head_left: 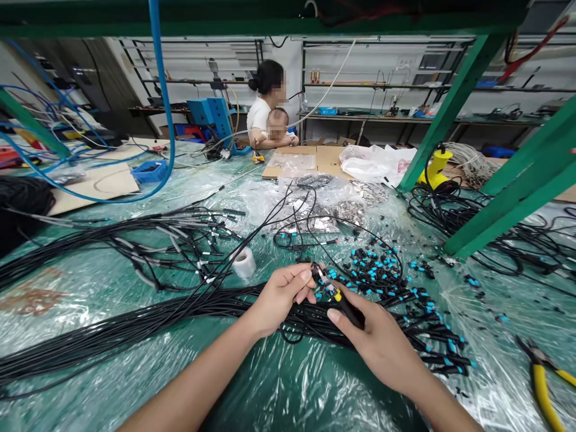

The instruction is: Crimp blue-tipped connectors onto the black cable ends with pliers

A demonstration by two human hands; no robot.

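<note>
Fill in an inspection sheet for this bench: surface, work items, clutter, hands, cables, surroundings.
Surface: green tabletop under wrinkled clear film.
Work items: pliers with their tips at a small dark part; its details are too small to tell.
Clutter: clear roll, blue-and-black pieces, bagged metal parts, spare yellow-handled pliers lying open.
Hands: left hand pinches the dark part; right hand grips the first pliers.
Cables: black bundle beside the hands; tangled black cables at right; blue hose hanging at left.
Surroundings: green posts, shelves, two people across the table.
</note>
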